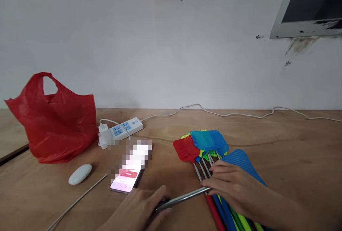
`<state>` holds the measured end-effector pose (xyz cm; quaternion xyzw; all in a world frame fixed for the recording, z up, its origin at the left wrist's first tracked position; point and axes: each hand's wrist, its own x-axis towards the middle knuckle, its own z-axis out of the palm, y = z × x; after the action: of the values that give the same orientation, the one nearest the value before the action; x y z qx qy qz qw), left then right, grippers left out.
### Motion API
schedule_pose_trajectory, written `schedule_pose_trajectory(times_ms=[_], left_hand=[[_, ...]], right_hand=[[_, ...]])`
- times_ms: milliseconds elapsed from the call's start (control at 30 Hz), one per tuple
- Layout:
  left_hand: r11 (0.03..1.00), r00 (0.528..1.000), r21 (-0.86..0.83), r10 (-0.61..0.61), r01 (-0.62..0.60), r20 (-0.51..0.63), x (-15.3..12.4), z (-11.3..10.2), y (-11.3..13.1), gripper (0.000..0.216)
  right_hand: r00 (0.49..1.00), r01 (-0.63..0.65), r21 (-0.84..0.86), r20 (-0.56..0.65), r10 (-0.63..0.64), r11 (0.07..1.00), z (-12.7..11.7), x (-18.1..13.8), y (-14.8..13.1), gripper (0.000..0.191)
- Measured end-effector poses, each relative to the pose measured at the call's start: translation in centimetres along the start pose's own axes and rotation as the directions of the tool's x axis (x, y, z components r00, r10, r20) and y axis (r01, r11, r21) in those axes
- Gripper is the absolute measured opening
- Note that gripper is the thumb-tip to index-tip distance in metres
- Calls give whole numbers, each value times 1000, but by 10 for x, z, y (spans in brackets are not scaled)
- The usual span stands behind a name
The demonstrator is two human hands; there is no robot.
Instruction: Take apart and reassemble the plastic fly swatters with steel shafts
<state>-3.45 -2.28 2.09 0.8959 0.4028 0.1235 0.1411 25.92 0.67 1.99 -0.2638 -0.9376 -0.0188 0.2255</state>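
A shiny metal rod (187, 197) spans the space between my two hands, slightly tilted up to the right. My left hand (141, 206) is wrapped round its lower end, where a dark part shows between the fingers. The fingers of my right hand (227, 181) pinch the other end. Beneath my right hand lies a bunch of fly swatters, with a red swatter head (186, 148), a blue swatter head (201, 141) and several others fanned out. Their thin metal shafts lead to coloured handles (227, 213), partly hidden by my right hand and forearm.
A lit phone (128, 177), partly pixelated, lies beyond my left hand. Behind it sits a white power strip (128, 127) with a cable along the wall. A red plastic bag (61, 124), a white oval object (80, 174) and a thin rod (77, 201) are on the left. A ribbed blue piece (244, 165) lies beside my right forearm.
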Motion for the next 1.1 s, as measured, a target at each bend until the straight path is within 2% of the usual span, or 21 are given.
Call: schedule_pose_trajectory(times_ms=[100, 267, 567, 733, 933, 1100], left_hand=[[1000, 999, -13, 2, -2, 38, 4, 2, 3, 15], [995, 998, -84, -58, 56, -30, -2, 3, -4, 32], [974, 988, -192, -135, 119, -77, 5, 2, -5, 28], [980, 999, -192, -52, 52, 8, 14, -2, -8, 26], [996, 992, -28, 82, -80, 92, 28, 2, -9, 26], [995, 988, 36, 86, -91, 130, 41, 6, 0, 28]], right_hand=[[999, 32, -34, -13, -33, 999, 2, 4, -5, 29], [998, 11, -40, -61, -13, 999, 1, -6, 7, 26], [998, -55, -3, -15, 55, 998, -3, -20, 14, 27], [998, -44, -13, -50, 43, 999, -1, -24, 16, 27], [997, 8, -61, -70, -13, 998, -2, -14, 7, 31], [995, -22, -62, -102, 16, 998, 10, -3, -6, 29]])
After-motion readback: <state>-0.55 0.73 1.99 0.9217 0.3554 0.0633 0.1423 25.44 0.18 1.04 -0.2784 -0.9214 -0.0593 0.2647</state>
